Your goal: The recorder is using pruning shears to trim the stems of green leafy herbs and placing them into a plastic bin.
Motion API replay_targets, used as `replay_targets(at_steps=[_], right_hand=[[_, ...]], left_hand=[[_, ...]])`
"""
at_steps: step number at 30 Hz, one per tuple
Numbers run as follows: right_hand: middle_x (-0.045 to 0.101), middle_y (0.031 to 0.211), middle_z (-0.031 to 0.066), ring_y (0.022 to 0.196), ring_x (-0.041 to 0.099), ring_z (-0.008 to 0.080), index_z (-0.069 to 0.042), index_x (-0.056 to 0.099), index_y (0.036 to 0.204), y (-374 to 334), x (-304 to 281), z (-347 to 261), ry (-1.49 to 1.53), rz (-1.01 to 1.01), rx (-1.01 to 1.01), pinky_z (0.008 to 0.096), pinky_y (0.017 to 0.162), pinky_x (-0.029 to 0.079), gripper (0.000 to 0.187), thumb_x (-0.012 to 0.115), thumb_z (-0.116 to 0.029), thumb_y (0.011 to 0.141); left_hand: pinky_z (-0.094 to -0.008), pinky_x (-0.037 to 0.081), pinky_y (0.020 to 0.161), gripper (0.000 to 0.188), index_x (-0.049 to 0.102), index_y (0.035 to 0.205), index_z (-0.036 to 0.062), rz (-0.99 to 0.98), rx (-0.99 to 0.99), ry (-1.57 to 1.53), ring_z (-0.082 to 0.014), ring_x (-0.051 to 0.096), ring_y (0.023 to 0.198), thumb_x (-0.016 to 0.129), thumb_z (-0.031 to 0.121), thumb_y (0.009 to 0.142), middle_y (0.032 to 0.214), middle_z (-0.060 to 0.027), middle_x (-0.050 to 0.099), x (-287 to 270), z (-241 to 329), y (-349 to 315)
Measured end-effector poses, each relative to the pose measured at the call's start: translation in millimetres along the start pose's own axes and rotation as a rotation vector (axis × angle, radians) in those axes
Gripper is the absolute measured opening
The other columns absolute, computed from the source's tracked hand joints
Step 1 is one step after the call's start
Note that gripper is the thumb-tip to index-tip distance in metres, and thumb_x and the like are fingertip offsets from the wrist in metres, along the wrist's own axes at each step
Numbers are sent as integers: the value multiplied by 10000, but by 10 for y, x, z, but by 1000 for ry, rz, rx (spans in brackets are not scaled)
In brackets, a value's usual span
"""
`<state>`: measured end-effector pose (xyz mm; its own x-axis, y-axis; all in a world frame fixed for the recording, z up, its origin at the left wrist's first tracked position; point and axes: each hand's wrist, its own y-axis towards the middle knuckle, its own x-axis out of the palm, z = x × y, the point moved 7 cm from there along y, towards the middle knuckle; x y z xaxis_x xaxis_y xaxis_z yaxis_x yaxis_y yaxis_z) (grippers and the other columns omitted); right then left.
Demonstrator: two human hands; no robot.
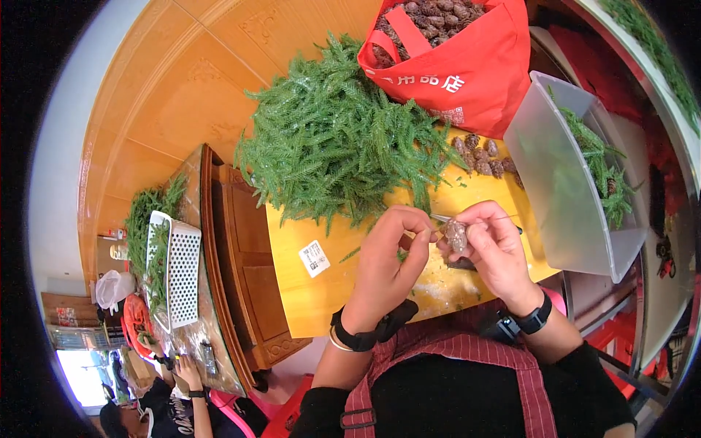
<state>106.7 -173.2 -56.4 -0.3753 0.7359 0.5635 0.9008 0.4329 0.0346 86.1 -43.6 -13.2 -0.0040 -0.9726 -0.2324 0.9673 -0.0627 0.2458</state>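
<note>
Over the front of the yellow table, my right hand (pixel 500 252) grips a brown pine cone (pixel 456 235) between thumb and fingers. A thin wire-like strand sticks out past my right fingertips. My left hand (pixel 394 255) is closed in a pinch at the cone's left side; what lies between its fingertips is too small to make out. A thin silver tip of some tool shows just behind the cone, between the hands. Farther back lie several loose pine cones (pixel 483 157) and a big heap of green artificial pine sprigs (pixel 328 139).
A red bag (pixel 456 80) full of pine cones stands at the back. To the right, a translucent plastic bin (pixel 558 182) leans on its side with sprigs inside. A white label (pixel 314 258) lies on the yellow table (pixel 299 292). At left, a person works beside a white perforated basket (pixel 182 274).
</note>
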Motion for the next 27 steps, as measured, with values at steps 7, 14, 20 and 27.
replay_targets(at_steps=[7, 14, 20, 27], right_hand=[[576, 941, 88, 832, 580, 154, -34, 487, 1045, 7, -9, -43, -60, 50, -103, 272, 706, 482, 178, 518, -133, 900], [511, 1022, 96, 882, 517, 139, -27, 540, 976, -14, 54, -186, -184, 124, -295, 273, 761, 449, 125, 556, -64, 857], [510, 972, 90, 899, 495, 146, -33, 542, 917, -36, 39, -263, -344, 139, -348, 302, 832, 418, 111, 578, -15, 814], [504, 941, 82, 883, 493, 148, -33, 537, 880, -52, 19, -273, -202, 140, -340, 297, 834, 413, 91, 587, -12, 807]], left_hand=[[-233, 454, 684, 131, 471, 1009, -1, 75, -113, -403, -122, 535, 846, 468, 61, 894, 1027, -81, 510, 78, -126, -23], [-225, 449, 764, 285, 564, 1158, 24, 103, -53, -519, -105, 495, 936, 533, 92, 883, 1081, -49, 487, 255, -178, -10], [-227, 476, 739, 254, 572, 1127, 3, 113, -276, -831, -103, 528, 930, 489, 108, 911, 1153, -56, 493, 323, -289, -53], [-286, 539, 770, 274, 525, 1150, 10, 102, -269, -909, -179, 591, 959, 439, 158, 936, 1112, -129, 573, 293, -296, -69]])
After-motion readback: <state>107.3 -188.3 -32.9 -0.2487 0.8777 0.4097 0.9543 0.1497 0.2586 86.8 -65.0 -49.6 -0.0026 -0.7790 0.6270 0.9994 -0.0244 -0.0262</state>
